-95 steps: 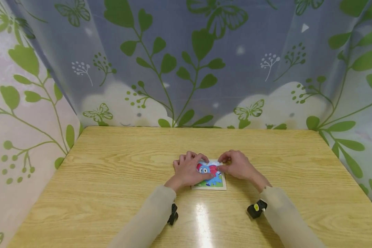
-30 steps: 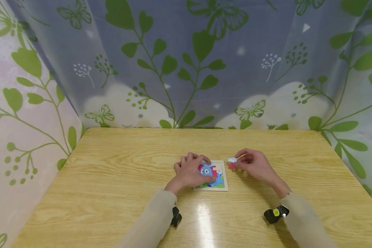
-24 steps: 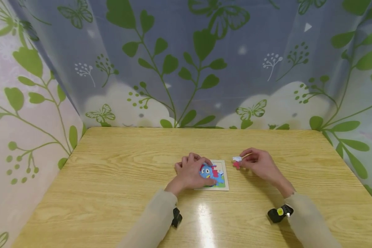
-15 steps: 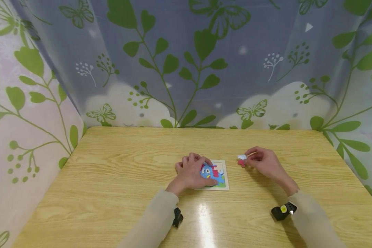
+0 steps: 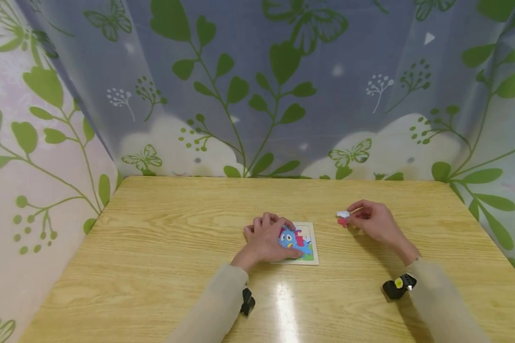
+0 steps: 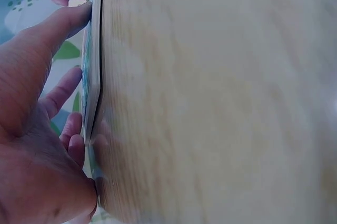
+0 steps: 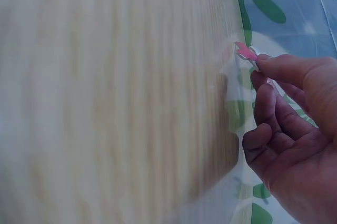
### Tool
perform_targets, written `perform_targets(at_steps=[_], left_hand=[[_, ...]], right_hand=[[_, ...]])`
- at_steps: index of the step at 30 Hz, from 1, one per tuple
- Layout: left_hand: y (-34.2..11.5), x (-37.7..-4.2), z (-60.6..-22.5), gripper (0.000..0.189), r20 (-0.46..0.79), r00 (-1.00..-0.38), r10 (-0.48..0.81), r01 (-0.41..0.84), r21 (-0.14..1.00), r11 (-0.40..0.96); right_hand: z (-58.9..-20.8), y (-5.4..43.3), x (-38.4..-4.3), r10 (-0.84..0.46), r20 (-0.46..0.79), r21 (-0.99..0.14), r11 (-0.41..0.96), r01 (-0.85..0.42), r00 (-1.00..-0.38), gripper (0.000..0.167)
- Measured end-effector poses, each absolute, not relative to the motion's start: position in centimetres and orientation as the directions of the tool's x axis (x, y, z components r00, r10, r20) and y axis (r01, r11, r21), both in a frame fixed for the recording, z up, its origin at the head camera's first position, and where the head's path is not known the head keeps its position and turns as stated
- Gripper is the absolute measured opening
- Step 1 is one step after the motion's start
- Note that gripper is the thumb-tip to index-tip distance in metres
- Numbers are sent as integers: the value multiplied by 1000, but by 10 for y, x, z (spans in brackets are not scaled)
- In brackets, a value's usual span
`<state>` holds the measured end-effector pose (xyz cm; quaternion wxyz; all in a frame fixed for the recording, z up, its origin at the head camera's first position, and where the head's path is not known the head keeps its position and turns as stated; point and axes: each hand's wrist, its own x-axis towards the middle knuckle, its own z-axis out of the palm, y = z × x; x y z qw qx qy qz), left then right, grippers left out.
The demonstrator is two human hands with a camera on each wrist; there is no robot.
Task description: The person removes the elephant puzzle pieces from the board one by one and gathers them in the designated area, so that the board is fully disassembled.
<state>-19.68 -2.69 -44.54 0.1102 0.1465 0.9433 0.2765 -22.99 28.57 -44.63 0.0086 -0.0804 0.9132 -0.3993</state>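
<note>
A square wooden jigsaw puzzle [image 5: 315, 255] with a blue cartoon animal picture lies on the table, a bare gap in its upper right part. My left hand [image 5: 266, 240] rests on the puzzle's left side and hides it there. In the left wrist view, the thumb touches the puzzle's face and the other fingers are spread along it. Off to the right, my right hand [image 5: 379, 224] pinches a red and pale puzzle piece [image 5: 342, 221] between thumb and index finger. In the right wrist view, the piece [image 7: 245, 51] sticks out past the thumb tip, close over the table.
The wooden table [image 5: 176, 224] reaches back to a patterned curtain [image 5: 223, 95] with leaves and butterflies. A black wrist camera [image 5: 248, 302] sits at the left cuff, another wrist camera [image 5: 395, 288] at the right cuff.
The right hand has taken the piece from the puzzle's upper right, leaving a gap, and moved it away to the right. My left hand stays on the puzzle.
</note>
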Motion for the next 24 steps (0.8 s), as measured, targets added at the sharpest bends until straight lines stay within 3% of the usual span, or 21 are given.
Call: perform_targets(at_steps=[24], left_hand=[[-26, -199, -445, 53, -143, -934, 327, 198, 552, 810]], right_hand=[[-446, 298, -243, -147, -18, -707, 701, -91, -989, 29]])
